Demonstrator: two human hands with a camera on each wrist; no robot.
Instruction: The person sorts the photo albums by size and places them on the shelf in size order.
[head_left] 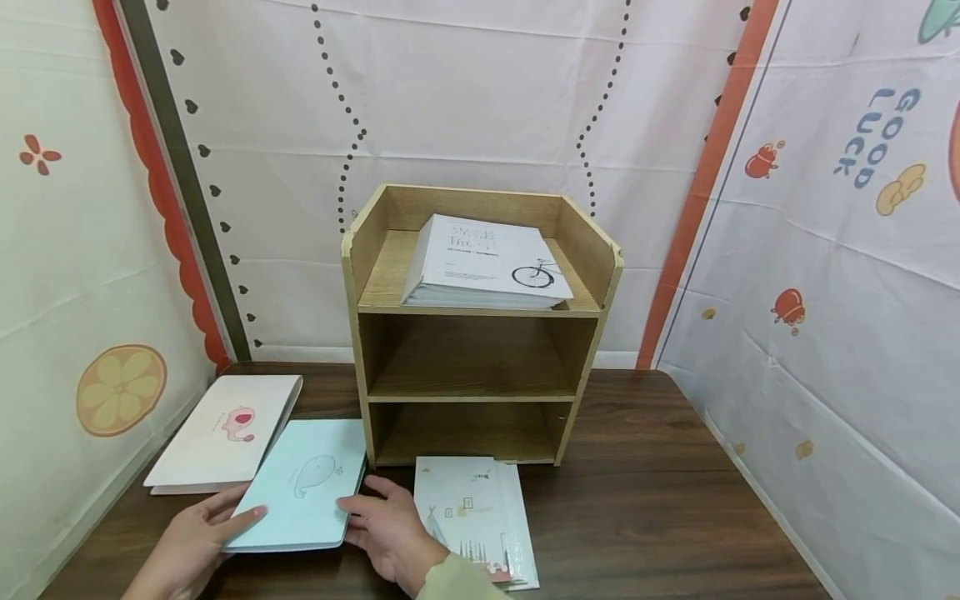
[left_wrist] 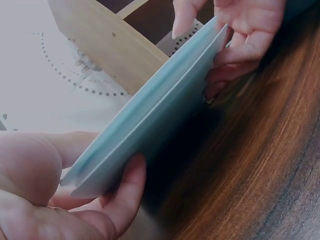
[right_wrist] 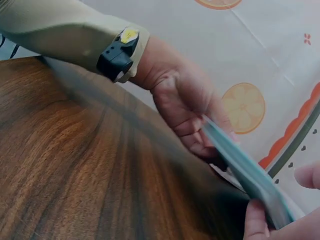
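Between my two hands is a light blue notebook point(head_left: 303, 483) with a whale drawn on its cover, raised off the table. The left hand point(head_left: 197, 533) grips its near left corner, thumb on the cover and fingers beneath. My right hand point(head_left: 393, 529) holds the right edge, with the thumb on top and fingers under it, as the left wrist view also shows. A white notebook with a pink elephant point(head_left: 225, 429) lies behind, at the left. Right of my right hand lie white booklets point(head_left: 468, 512) with a tent drawing, slightly fanned.
A wooden shelf unit point(head_left: 480, 400) stands at the back centre, with a stack of white books point(head_left: 487, 262) bearing a bicycle picture on its top level. Dark wooden table point(head_left: 660, 500) extends to the right. Printed cloth point(head_left: 480, 92) hangs around the table.
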